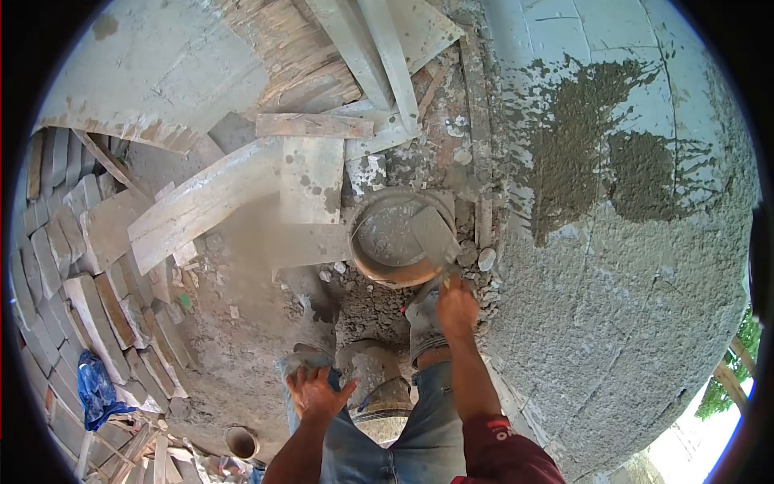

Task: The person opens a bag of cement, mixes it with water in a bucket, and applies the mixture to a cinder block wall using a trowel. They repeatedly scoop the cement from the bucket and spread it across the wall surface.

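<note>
My right hand (457, 307) is closed round the handle of a trowel. The trowel's flat grey blade (435, 234) reaches over the right side of a round basin (397, 276) that has wet grey mortar (387, 230) inside. My left hand (317, 390) rests on my left thigh, fingers spread, holding nothing. Between my boots stands a mortar-caked bucket (372, 371). On my right, the wall (597, 323) carries rough grey mortar, with darker wet patches (576, 137) higher up over a pale surface.
Stacked bricks or blocks (101, 302) lie at the left, with a blue plastic bag (95, 391) on them. Wooden boards (214, 189) lean and lie beyond the basin. Mortar rubble (367, 310) covers the ground by my feet. A small round container (240, 442) sits at the lower left.
</note>
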The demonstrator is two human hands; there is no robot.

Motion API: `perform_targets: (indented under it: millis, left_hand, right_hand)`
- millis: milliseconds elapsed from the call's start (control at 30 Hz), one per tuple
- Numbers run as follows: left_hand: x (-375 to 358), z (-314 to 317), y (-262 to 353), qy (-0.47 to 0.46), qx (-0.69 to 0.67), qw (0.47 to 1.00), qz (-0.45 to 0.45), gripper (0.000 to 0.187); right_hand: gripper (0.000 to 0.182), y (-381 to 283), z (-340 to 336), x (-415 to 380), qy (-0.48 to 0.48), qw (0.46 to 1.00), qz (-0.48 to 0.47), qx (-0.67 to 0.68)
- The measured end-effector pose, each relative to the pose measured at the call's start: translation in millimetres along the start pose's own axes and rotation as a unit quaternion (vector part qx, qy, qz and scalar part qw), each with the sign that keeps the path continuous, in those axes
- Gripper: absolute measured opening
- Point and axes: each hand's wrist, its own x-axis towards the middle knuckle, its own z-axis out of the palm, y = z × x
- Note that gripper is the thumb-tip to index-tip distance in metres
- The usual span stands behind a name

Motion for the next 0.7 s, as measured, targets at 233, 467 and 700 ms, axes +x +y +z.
perform_targets:
  millis: [233, 467, 700]
  left_hand:
    - [-3, 5, -5, -0.003, 0.009, 1.0, 0.005, 0.076]
    - [-3, 6, -3, 0.006, 0.019, 0.999, 0.03, 0.073]
    - [2, 13, 2, 0.013, 0.015, 1.0, 0.01, 0.073]
  right_hand:
    - [0.035, -50, 35, 27, -0.198, 0.97, -0.015, 0.138]
    - [0.046, 9, 89, 5, -0.118, 0.902, -0.088, 0.407]
    - [0.045, 35, -18, -27, -0.233, 0.782, -0.059, 0.576]
